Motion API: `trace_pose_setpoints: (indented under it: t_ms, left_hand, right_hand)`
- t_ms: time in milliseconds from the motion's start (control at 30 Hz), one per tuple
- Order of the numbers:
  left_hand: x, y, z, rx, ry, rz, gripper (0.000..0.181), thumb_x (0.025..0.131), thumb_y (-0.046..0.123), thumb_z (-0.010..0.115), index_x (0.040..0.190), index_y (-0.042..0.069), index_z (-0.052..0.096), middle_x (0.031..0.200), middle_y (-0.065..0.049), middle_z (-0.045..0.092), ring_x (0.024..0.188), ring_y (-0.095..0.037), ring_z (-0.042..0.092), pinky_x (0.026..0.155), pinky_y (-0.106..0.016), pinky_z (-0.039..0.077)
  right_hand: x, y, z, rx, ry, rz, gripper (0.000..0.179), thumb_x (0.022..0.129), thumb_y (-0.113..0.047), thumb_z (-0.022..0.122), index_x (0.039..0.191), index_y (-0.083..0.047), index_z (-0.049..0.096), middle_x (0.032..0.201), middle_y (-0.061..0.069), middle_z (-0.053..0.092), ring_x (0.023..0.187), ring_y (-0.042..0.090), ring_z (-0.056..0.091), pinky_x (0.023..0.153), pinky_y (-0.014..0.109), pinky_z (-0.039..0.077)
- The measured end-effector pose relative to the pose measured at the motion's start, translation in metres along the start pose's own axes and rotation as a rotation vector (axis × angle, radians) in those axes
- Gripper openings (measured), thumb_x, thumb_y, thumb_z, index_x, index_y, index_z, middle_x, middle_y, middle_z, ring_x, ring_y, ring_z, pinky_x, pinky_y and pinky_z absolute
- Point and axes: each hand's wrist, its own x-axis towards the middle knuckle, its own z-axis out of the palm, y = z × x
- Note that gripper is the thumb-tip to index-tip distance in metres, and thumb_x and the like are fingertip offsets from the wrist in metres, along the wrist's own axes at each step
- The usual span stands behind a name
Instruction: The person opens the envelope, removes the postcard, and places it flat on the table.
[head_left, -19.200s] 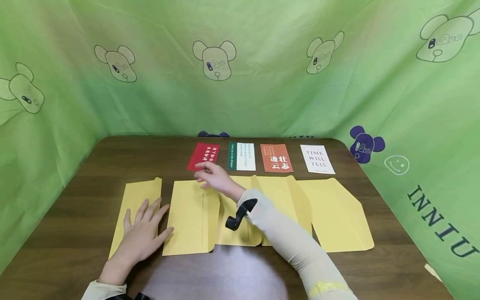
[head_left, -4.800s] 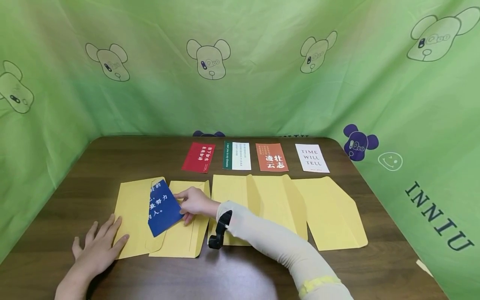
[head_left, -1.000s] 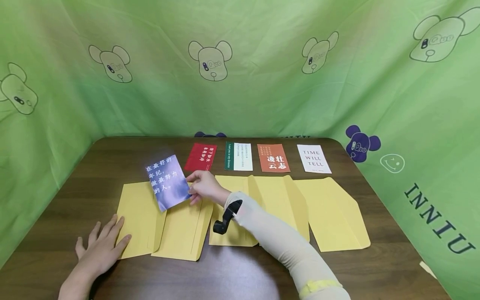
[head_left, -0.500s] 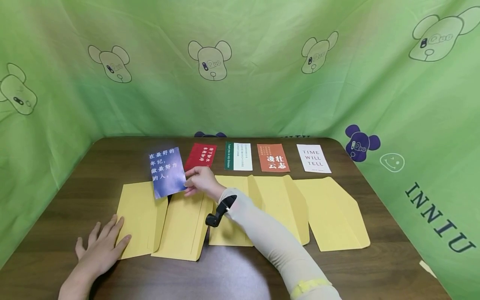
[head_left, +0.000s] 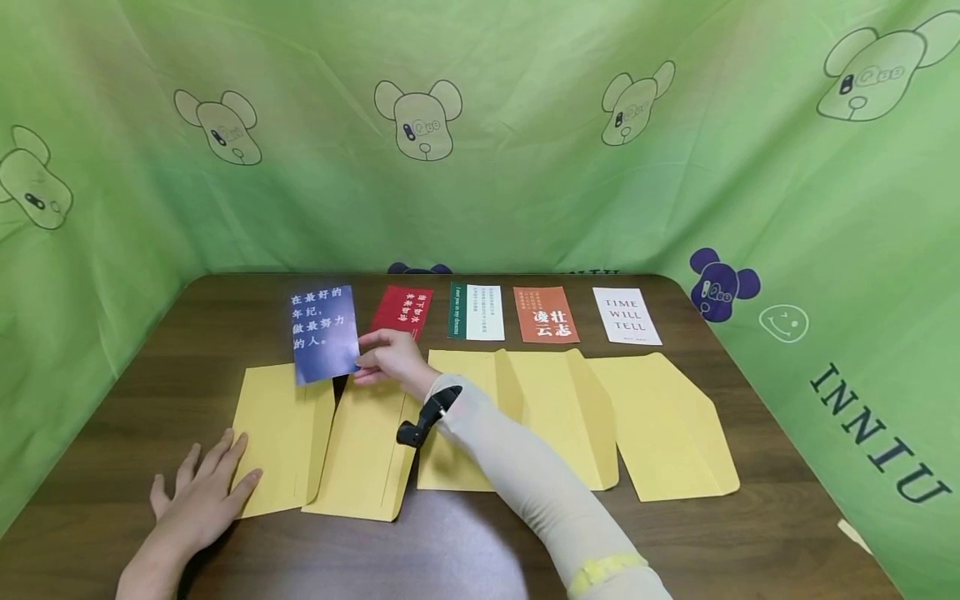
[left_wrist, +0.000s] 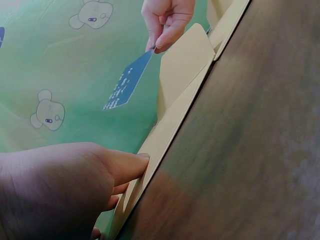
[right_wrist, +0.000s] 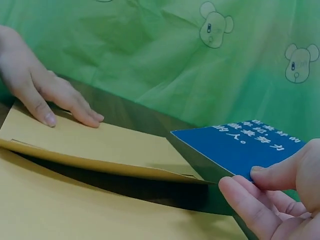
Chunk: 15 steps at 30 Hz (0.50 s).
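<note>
My right hand (head_left: 396, 360) pinches a blue card (head_left: 324, 337) with white writing by its right edge, thumb on top and fingers below. The card hangs over the far edge of the leftmost yellow envelope (head_left: 277, 442), clear of it in the right wrist view. With fingers spread, my left hand (head_left: 197, 500) rests on that envelope's left edge; its thumb lies on the paper in the left wrist view. The envelope's flap is unfolded on its right side. Next to it lies a second yellow envelope (head_left: 356, 467), partly under my right hand.
More yellow envelopes (head_left: 667, 433) overlap toward the right, partly behind my right sleeve. Along the back lie a red card (head_left: 397, 312), a green and white card (head_left: 480, 312), an orange card (head_left: 546, 315) and a white card (head_left: 628, 317). A green curtain (head_left: 525, 192) surrounds the table.
Earlier the blue card sat partly in the leftmost envelope's opening. It is now out, and over the last second my right hand has carried it backward and slightly left. My left hand stays put.
</note>
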Motion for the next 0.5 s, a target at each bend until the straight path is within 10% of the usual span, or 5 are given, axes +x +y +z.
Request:
trace_pose_setpoints:
  t_ms: [500]
  left_hand:
    - [-0.001,0.000,0.000,-0.007,-0.001,-0.002,0.074,0.104,0.054,0.036,0.158,0.005,0.020,0.160,-0.026,0.015,0.139,-0.059,0.003,0.094,-0.083,-0.009]
  right_hand:
    - [0.010,-0.012,0.011,0.106,-0.011,0.028,0.036,0.089,0.014,0.062,0.124,0.006,0.062,0.079,0.015,0.065,0.061,0.020,0.068,0.066,0.034,0.060]
